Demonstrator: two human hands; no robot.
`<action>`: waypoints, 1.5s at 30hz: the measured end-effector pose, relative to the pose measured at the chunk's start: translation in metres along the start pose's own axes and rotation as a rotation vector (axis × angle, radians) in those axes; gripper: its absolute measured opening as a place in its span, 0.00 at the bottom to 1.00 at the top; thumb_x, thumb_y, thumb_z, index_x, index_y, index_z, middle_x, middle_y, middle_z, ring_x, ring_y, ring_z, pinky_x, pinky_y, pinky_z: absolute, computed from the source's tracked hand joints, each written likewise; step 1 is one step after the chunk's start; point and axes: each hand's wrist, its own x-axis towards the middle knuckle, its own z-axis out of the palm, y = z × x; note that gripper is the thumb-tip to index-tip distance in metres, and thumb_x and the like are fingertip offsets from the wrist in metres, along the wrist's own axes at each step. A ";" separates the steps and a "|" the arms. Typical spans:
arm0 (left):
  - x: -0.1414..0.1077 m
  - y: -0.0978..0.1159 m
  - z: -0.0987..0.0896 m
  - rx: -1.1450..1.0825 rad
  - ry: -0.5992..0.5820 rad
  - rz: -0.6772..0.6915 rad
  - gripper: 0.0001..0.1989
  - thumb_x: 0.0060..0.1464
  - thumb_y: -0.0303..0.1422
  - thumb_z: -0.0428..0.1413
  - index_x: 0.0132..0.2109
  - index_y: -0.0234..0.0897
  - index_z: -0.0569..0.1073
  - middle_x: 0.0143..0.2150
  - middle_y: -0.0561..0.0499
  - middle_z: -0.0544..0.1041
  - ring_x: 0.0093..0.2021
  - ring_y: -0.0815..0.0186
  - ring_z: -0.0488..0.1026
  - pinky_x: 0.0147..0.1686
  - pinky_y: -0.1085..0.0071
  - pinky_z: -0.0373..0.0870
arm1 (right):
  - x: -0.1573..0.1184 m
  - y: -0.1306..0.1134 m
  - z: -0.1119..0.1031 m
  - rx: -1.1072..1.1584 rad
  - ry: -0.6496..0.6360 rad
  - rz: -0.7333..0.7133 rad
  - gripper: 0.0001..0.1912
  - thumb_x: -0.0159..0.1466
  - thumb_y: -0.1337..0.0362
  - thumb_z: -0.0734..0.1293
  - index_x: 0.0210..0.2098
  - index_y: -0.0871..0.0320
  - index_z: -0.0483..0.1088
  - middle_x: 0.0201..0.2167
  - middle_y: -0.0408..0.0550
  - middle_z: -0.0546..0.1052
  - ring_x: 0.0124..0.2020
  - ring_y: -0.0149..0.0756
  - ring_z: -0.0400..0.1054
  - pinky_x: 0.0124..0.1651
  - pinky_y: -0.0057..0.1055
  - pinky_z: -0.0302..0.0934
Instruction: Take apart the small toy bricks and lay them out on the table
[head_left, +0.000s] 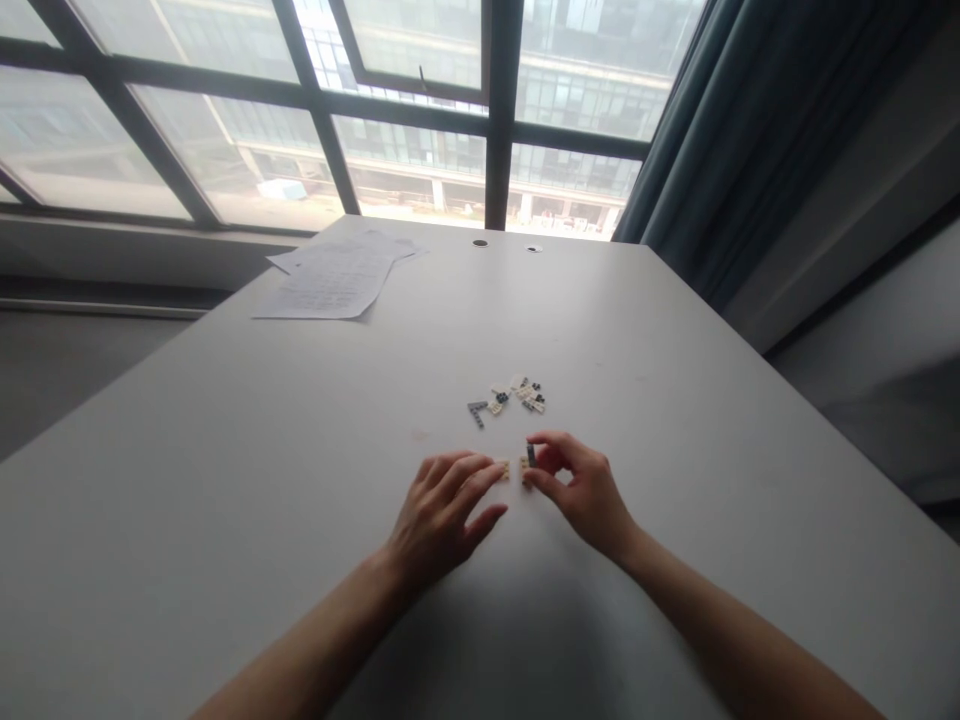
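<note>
Head view showed apparent positioning: the right hand (pixel 576 487) pinched a dark piece (pixel 531 455) beside a tan plate (pixel 524 472), left hand (pixel 450 505) loosely spread at a tan block (pixel 505 470), careful alignment seemingly needed next.

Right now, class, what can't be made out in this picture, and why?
In the head view:
Wording on the papers: too small and blurred.
Left tan piece, full extent: covered by the left hand.
Studs on the loose pieces: too small to count.
Forearms: cut off by the bottom edge.

Printed papers (pixel 322 285), dark-framed window (pixel 497 120), blue-grey curtain (pixel 720 150) beside it.
</note>
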 end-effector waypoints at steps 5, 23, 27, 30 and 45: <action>0.003 0.004 0.005 0.096 -0.271 0.064 0.25 0.58 0.45 0.53 0.59 0.38 0.65 0.58 0.43 0.70 0.61 0.53 0.61 0.60 0.54 0.53 | 0.008 0.032 -0.026 -0.381 -0.083 -0.067 0.13 0.56 0.62 0.73 0.41 0.54 0.73 0.34 0.46 0.75 0.39 0.39 0.67 0.45 0.37 0.62; 0.002 0.003 0.013 0.103 -0.453 -0.033 0.27 0.58 0.48 0.50 0.61 0.45 0.63 0.66 0.46 0.59 0.67 0.50 0.48 0.64 0.47 0.43 | 0.006 0.043 -0.011 -0.553 -0.133 -0.106 0.17 0.56 0.53 0.73 0.43 0.51 0.75 0.39 0.48 0.72 0.44 0.41 0.63 0.51 0.39 0.58; 0.003 0.003 0.012 0.096 -0.473 -0.048 0.26 0.58 0.48 0.49 0.61 0.46 0.63 0.66 0.46 0.59 0.67 0.49 0.47 0.64 0.46 0.44 | 0.006 0.040 -0.010 -0.583 -0.138 -0.115 0.17 0.57 0.53 0.72 0.44 0.52 0.74 0.39 0.48 0.72 0.43 0.41 0.63 0.50 0.39 0.58; 0.004 0.004 0.011 0.091 -0.456 -0.048 0.25 0.58 0.47 0.51 0.60 0.45 0.65 0.65 0.45 0.60 0.67 0.49 0.49 0.63 0.46 0.45 | 0.006 0.038 -0.010 -0.589 -0.138 -0.116 0.18 0.57 0.53 0.72 0.44 0.52 0.74 0.39 0.48 0.72 0.43 0.41 0.63 0.50 0.39 0.58; 0.001 -0.007 0.006 0.009 -0.022 -0.171 0.21 0.57 0.36 0.54 0.56 0.38 0.64 0.56 0.40 0.69 0.60 0.53 0.62 0.56 0.53 0.60 | 0.006 0.041 -0.016 -0.346 -0.080 -0.047 0.19 0.58 0.57 0.71 0.47 0.54 0.71 0.43 0.51 0.72 0.46 0.42 0.65 0.51 0.40 0.62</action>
